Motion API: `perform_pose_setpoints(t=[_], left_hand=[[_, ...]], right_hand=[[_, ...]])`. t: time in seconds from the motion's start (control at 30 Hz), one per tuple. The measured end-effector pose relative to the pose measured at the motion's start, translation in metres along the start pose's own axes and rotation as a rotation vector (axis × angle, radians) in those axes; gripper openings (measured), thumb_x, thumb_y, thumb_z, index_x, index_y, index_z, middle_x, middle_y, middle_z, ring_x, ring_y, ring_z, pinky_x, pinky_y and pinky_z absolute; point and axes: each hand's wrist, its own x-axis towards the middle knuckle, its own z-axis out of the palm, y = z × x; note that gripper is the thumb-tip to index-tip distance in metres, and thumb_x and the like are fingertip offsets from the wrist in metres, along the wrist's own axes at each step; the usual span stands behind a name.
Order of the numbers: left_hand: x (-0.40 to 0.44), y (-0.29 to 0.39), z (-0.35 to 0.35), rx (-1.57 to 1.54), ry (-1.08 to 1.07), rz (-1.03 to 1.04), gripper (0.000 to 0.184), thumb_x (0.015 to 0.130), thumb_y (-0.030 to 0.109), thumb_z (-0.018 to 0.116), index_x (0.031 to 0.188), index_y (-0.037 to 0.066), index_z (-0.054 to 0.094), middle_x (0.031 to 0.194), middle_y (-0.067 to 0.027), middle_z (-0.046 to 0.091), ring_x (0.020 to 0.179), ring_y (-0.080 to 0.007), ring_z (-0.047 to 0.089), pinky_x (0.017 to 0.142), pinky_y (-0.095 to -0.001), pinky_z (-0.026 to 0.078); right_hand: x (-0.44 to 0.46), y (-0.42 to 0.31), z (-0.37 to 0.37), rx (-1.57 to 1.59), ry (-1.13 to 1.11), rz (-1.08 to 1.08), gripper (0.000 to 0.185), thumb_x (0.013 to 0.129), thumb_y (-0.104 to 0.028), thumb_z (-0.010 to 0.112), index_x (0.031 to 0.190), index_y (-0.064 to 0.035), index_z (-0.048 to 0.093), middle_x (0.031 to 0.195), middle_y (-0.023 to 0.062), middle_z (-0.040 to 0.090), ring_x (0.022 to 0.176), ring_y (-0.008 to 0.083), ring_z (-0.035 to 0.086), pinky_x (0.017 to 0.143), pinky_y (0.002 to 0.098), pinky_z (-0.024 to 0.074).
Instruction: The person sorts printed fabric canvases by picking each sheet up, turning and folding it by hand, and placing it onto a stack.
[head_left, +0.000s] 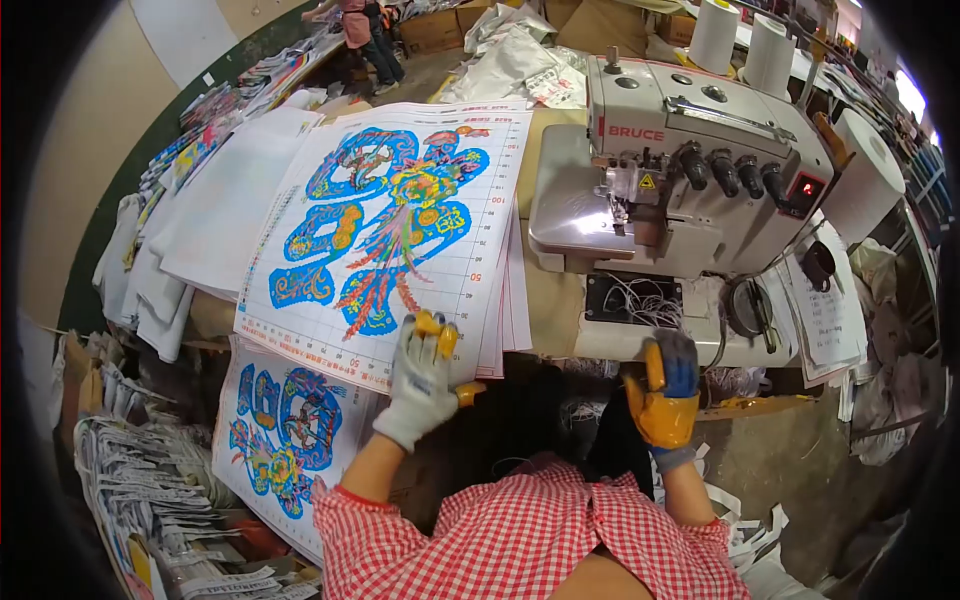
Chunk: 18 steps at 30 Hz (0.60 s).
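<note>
My left hand (425,375), in a white glove with yellow fingertips, rests its fingers on the lower edge of a printed sheet (480,240) with blue, red and yellow figures. Its thumb points right, apart from the fingers. My right hand (664,395), in a yellow and blue glove, is at the table's front edge below the sewing machine (700,130); its fingers are bent upward, and whether they hold anything is hidden. White threads (640,300) lie on the dark plate in front of the machine. A second printed sheet (285,430) hangs below the table edge.
White sheets (235,205) lie left of the print. Thread cones (714,38) stand behind the machine, and a paper with writing (825,300) lies at its right. Stacked fabric (150,490) is at the lower left. Another person (368,40) stands at the back.
</note>
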Motion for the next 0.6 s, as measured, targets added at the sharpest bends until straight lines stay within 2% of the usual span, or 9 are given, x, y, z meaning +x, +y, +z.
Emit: perform_pose_setpoints(t=[0.13,0.2,0.27,0.33,0.4,0.47,0.5,0.53,0.6], left_hand=[[-0.005,0.005,-0.008,0.158,-0.084,-0.043,0.086,0.062,0.048,0.068,0.120,-0.007,0.036,0.119,-0.0233,0.039,0.114,-0.0385,0.034,0.102,-0.0482,0.021],[0.001,0.014,-0.018,0.115,-0.119,-0.018,0.084,0.063,0.044,0.068,0.121,-0.006,0.035,0.120,-0.0230,0.039,0.115,-0.0375,0.035,0.101,-0.0473,0.022],[0.001,0.013,-0.022,0.074,-0.151,0.003,0.081,0.063,0.040,0.068,0.122,-0.005,0.035,0.121,-0.0226,0.039,0.115,-0.0365,0.035,0.100,-0.0465,0.023],[-0.009,0.007,-0.019,0.194,-0.117,0.197,0.070,0.067,0.027,0.065,0.124,0.000,0.035,0.122,-0.0197,0.041,0.114,-0.0352,0.036,0.099,-0.0462,0.024],[-0.020,-0.021,-0.013,0.250,-0.017,0.249,0.058,0.066,0.012,0.061,0.120,0.006,0.042,0.114,-0.0153,0.049,0.110,-0.0332,0.043,0.094,-0.0423,0.032],[-0.025,-0.036,-0.042,-0.097,-0.185,0.098,0.050,0.065,0.000,0.056,0.114,0.007,0.049,0.107,-0.0124,0.055,0.102,-0.0311,0.050,0.087,-0.0391,0.040],[-0.029,-0.046,-0.037,-0.227,0.110,0.121,0.038,0.070,-0.003,0.055,0.107,0.004,0.055,0.097,-0.0127,0.060,0.090,-0.0257,0.057,0.075,-0.0326,0.045],[-0.030,-0.050,-0.035,-0.222,0.104,0.121,0.038,0.070,-0.003,0.055,0.107,0.004,0.055,0.097,-0.0127,0.060,0.090,-0.0257,0.057,0.075,-0.0326,0.045],[-0.029,-0.059,-0.038,-0.600,0.319,-0.191,0.025,0.078,0.006,0.056,0.104,0.006,0.056,0.095,-0.0128,0.060,0.080,-0.0284,0.058,0.068,-0.0335,0.046]], right_hand=[[-0.044,0.013,-0.003,-0.077,-0.098,0.064,0.054,0.066,-0.017,0.066,0.116,-0.0028,0.048,0.119,0.0185,0.046,0.110,0.0368,0.043,0.095,0.0456,0.0330],[-0.083,0.024,0.003,-0.076,-0.470,0.318,0.051,0.070,-0.032,0.062,0.112,-0.0045,0.052,0.110,0.0188,0.054,0.103,0.0348,0.051,0.087,0.0431,0.0408],[-0.104,0.033,0.003,-0.168,-1.262,0.334,0.051,0.073,-0.044,0.057,0.108,-0.0078,0.057,0.101,0.0183,0.059,0.094,0.0344,0.056,0.079,0.0420,0.0451],[-0.129,0.024,0.000,-0.176,-1.425,0.337,0.050,0.074,-0.050,0.053,0.104,-0.0103,0.060,0.098,0.0173,0.060,0.090,0.0346,0.057,0.076,0.0415,0.0459],[-0.125,0.013,-0.020,-0.023,-1.227,0.298,0.049,0.074,-0.049,0.054,0.103,-0.0105,0.061,0.095,0.0168,0.061,0.085,0.0342,0.058,0.072,0.0409,0.0468],[-0.112,-0.003,-0.045,0.128,-1.029,0.255,0.048,0.074,-0.048,0.056,0.103,-0.0106,0.061,0.091,0.0163,0.062,0.081,0.0339,0.060,0.068,0.0403,0.0476],[-0.094,-0.010,-0.055,0.172,-0.901,0.233,0.047,0.073,-0.045,0.059,0.104,-0.0098,0.060,0.088,0.0165,0.062,0.077,0.0328,0.060,0.065,0.0393,0.0479],[-0.075,-0.017,-0.062,0.215,-0.772,0.209,0.046,0.072,-0.042,0.062,0.104,-0.0090,0.060,0.085,0.0168,0.062,0.073,0.0317,0.061,0.062,0.0384,0.0482],[-0.038,-0.029,-0.068,0.329,-0.808,0.209,0.043,0.073,-0.036,0.063,0.106,-0.0075,0.059,0.089,0.0170,0.062,0.079,0.0330,0.061,0.067,0.0371,0.0488]])
